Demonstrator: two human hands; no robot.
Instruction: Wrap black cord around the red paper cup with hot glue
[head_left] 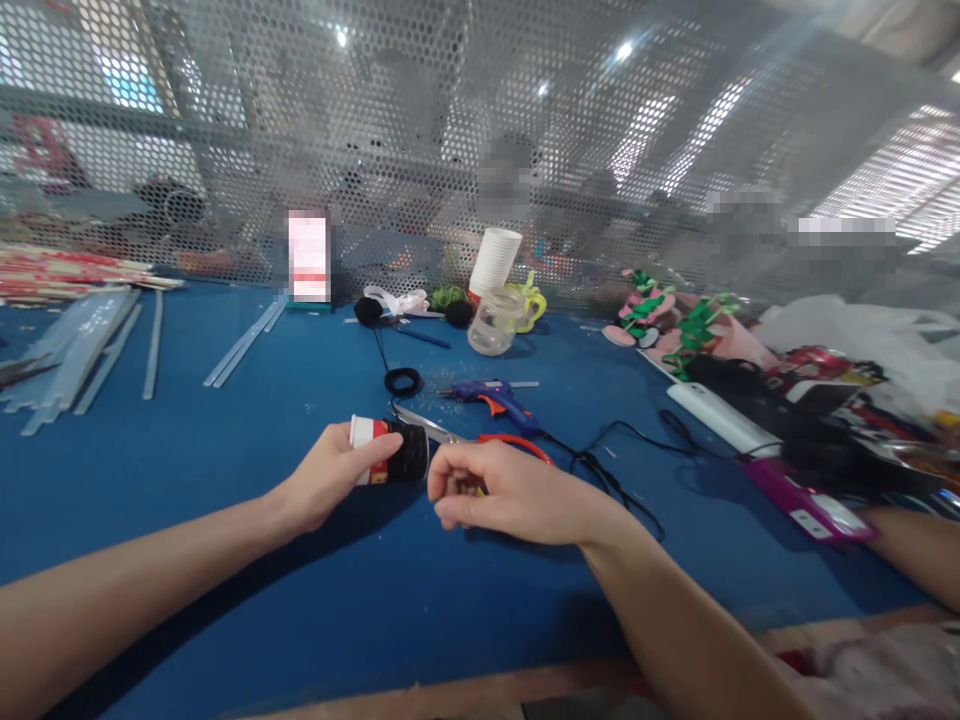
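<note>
My left hand (330,472) is closed around a paper cup (364,437) lying on its side above the blue table. Black yarn (409,455) covers the half of the cup nearer my right hand. My right hand (499,490) is beside that end, its fingers curled in; whatever they may hold is hidden. Just behind the hands lie scissors with a red handle (525,446), partly covered. From a small coil of black yarn (403,381) a strand runs towards the cup. A blue glue gun (495,400) rests behind my right hand.
Glue sticks (82,345) lie at the left. Towards the back stand a lit phone (310,258), stacked paper cups (495,262) and a clear plastic jar (496,322). At the right are craft flowers (686,335), a purple power strip (806,505), black cables and another person's arm (919,550).
</note>
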